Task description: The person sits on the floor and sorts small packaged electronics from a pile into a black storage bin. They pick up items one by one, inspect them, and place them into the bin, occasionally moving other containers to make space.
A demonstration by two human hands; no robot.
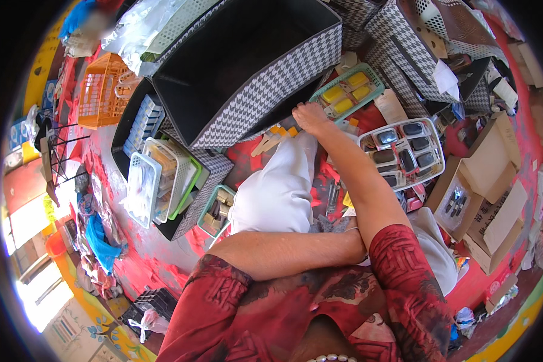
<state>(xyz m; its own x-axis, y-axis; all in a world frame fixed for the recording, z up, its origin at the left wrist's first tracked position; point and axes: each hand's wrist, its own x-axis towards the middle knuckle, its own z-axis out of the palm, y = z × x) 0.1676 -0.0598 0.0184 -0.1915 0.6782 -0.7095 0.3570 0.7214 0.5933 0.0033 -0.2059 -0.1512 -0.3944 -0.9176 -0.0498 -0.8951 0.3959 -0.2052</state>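
My right hand [309,116] reaches forward with its fingers curled, beside the lower edge of a large black box [268,75] with a houndstooth outside. Whatever its fingers hold is hidden. Just right of it is a green basket [377,90] of yellow-topped packs [344,106]. My left forearm [295,250] lies across my lap, its hand hidden behind my right arm. A white basket [438,145] of dark, rounded packaged items [407,159] sits to the right of my right forearm.
An orange basket [96,90] stands at left, near stacked clear trays [143,187]. A small green basket [206,226] is by my knee. Opened cardboard boxes [485,163] lie at right. More houndstooth boxes [398,42] stand at the back right. Red, worn flooring [163,265] shows around.
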